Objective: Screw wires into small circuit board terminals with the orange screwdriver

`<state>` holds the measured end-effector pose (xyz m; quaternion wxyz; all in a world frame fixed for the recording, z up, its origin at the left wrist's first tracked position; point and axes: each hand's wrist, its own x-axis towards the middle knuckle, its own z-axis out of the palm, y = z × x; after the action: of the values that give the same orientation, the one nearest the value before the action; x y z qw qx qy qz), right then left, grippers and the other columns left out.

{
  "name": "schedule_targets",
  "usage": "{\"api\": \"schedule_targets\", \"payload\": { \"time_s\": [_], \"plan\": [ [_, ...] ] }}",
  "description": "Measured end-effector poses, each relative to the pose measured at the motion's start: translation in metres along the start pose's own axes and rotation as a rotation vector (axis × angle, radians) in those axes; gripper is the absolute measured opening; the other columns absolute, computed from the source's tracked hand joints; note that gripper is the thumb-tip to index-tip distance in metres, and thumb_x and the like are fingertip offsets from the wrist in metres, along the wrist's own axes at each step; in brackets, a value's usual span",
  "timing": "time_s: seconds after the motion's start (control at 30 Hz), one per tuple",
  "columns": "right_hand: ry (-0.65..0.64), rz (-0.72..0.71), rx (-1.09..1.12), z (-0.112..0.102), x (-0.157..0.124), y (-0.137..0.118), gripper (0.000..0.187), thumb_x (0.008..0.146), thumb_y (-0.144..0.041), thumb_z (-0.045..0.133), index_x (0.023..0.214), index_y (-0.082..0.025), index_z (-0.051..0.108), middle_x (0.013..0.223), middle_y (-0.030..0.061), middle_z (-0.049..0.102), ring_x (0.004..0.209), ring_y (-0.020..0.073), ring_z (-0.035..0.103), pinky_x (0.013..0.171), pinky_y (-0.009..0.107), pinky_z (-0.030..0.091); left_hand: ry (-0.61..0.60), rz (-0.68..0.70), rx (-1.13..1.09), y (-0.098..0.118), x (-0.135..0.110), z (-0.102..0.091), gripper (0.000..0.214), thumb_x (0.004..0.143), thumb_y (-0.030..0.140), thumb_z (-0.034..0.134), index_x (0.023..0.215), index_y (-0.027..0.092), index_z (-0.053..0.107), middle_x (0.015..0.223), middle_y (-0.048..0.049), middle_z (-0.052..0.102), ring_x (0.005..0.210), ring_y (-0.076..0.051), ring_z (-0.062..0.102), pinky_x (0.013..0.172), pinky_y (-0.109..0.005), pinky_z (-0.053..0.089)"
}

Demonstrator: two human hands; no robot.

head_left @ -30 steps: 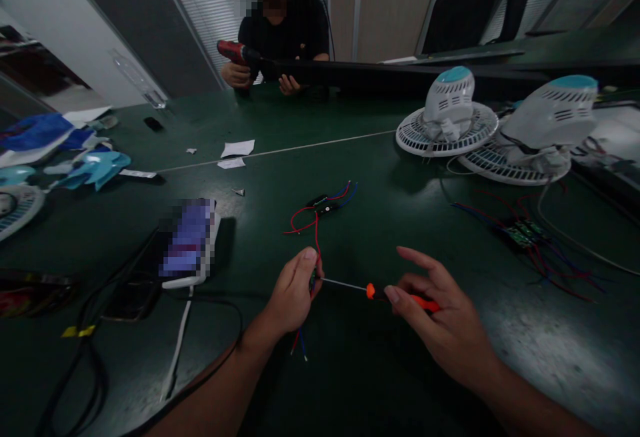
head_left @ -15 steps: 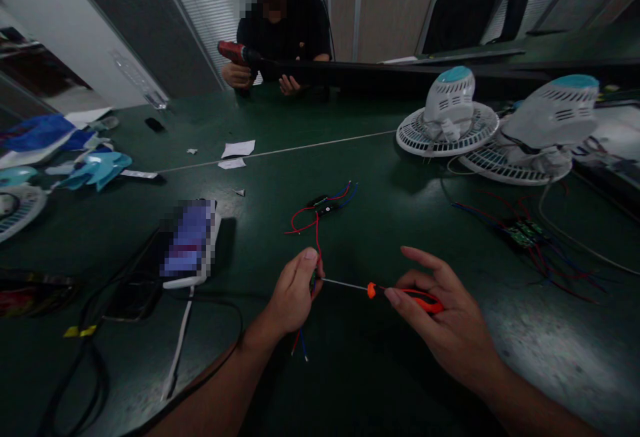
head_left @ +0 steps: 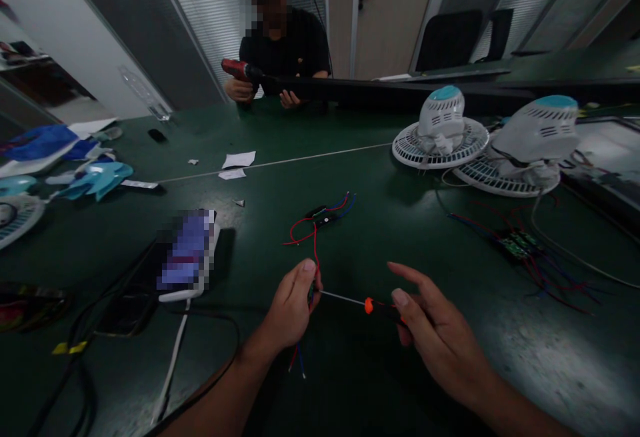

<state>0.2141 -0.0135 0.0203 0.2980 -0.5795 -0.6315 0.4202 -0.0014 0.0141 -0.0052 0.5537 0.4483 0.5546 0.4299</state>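
My left hand (head_left: 291, 305) is closed in a pinch on a small wired part with red and blue leads (head_left: 299, 359) hanging below it. My right hand (head_left: 434, 336) grips an orange-handled screwdriver (head_left: 371, 306), index finger stretched out, the thin shaft reaching left to the part in my left hand. A red wire runs up from that part to a small black module with red and blue wires (head_left: 323, 215) lying on the green table (head_left: 380, 224).
Two white fan heads (head_left: 443, 132) (head_left: 530, 147) lie at the right, with a green circuit board and wires (head_left: 517, 246) before them. A phone on a charger (head_left: 187, 254) and cables sit left. Across the table a person holds a red drill (head_left: 239, 69). Paper scraps (head_left: 238, 159) lie mid-table.
The camera tilted slightly, so everything sits lower in view. My right hand closed further round the screwdriver handle, hiding most of the orange grip. My left hand keeps its pinch.
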Motion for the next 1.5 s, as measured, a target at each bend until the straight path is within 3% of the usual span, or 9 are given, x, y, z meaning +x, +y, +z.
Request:
{"api": "schedule_targets", "payload": {
  "time_s": [0.27, 0.97, 1.5],
  "plan": [
    [0.019, -0.062, 0.031, 0.003, 0.001, 0.007, 0.047, 0.095, -0.044, 0.042, 0.132, -0.016, 0.041, 0.059, -0.0033, 0.059, 0.05, 0.0143, 0.059, 0.049, 0.027, 0.047, -0.002, 0.041, 0.067, -0.001, 0.0, 0.0, 0.046, 0.091, 0.055, 0.039, 0.066, 0.018, 0.051, 0.057, 0.003, 0.045, 0.05, -0.01, 0.042, 0.048, -0.021, 0.036],
    [0.033, -0.048, 0.141, 0.006, 0.002, 0.012, 0.051, 0.092, -0.042, 0.05, 0.135, -0.02, 0.034, 0.067, -0.0028, 0.059, 0.055, 0.0143, 0.056, 0.047, 0.026, 0.046, -0.021, 0.056, 0.049, -0.001, 0.002, -0.001, 0.045, 0.092, 0.053, 0.037, 0.066, 0.018, 0.05, 0.052, 0.0051, 0.042, 0.045, -0.008, 0.039, 0.045, -0.021, 0.033],
    [0.081, -0.138, 0.126, 0.006, 0.002, 0.011, 0.046, 0.089, -0.036, 0.055, 0.129, -0.021, 0.037, 0.07, -0.0027, 0.059, 0.054, 0.0125, 0.054, 0.049, 0.024, 0.044, -0.007, 0.051, 0.05, 0.002, 0.001, 0.0, 0.044, 0.091, 0.052, 0.037, 0.066, 0.018, 0.05, 0.056, 0.0042, 0.043, 0.048, -0.009, 0.041, 0.047, -0.021, 0.035]
  ]
}}
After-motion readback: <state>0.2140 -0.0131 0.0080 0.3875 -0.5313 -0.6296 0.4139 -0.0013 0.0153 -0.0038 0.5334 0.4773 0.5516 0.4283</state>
